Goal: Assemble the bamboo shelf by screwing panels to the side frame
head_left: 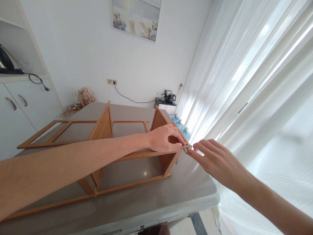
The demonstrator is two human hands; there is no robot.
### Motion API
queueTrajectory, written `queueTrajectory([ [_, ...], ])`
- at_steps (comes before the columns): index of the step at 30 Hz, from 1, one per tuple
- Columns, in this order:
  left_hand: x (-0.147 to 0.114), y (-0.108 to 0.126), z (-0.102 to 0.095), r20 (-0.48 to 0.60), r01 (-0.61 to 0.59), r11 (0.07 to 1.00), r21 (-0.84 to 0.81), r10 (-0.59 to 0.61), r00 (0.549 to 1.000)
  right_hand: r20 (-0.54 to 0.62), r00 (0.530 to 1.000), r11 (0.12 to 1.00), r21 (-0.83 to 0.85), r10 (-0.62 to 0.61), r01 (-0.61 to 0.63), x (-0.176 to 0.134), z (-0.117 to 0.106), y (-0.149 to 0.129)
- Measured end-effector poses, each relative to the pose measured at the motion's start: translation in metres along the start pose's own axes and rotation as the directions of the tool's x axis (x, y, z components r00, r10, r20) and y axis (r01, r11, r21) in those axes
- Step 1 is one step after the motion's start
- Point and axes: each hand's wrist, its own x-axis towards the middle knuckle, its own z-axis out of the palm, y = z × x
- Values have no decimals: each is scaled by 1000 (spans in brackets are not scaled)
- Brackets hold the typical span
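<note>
A wooden shelf frame [132, 189] lies on its side on a grey-covered table [195, 189], with upright panels [102, 122] between its rails. My left hand [166, 137] is closed over the upper rail near its right end, thumb and fingers pressed on the wood. Just off that rail's end, my right hand [210, 155] pinches a thin, bent metal piece [186, 151]; the fingers hide most of it, and its exact kind is unclear. Below, small metal hardware [176, 161] sticks out of the right end panel [168, 161].
White curtains [244, 81] hang along the right side. Beyond the table are large water bottles [186, 132] and a stand with a black kettle [171, 97]. Dried plants [84, 97] stand at the back left, near a white cabinet [19, 111].
</note>
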Motion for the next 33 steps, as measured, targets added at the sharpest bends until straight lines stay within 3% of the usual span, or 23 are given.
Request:
queueTrajectory([
  [9,1,0,-2,27,-18,999,26,17,999,-119,971,968,171,207,-185,-12,26,-17],
  [12,6,-1,-10,95,-39,998,53,34,995,-135,960,950,229,245,-211,-13,30,-19],
  [16,21,-3,-21,254,-160,967,196,108,961,-148,954,939,268,262,-217,-15,34,-18],
  [22,29,-6,-16,383,-288,884,367,139,913,-163,941,914,337,295,-228,-12,38,-22],
  [33,18,-20,-2,302,-372,855,362,270,914,-120,933,890,363,339,-277,-7,36,-30],
])
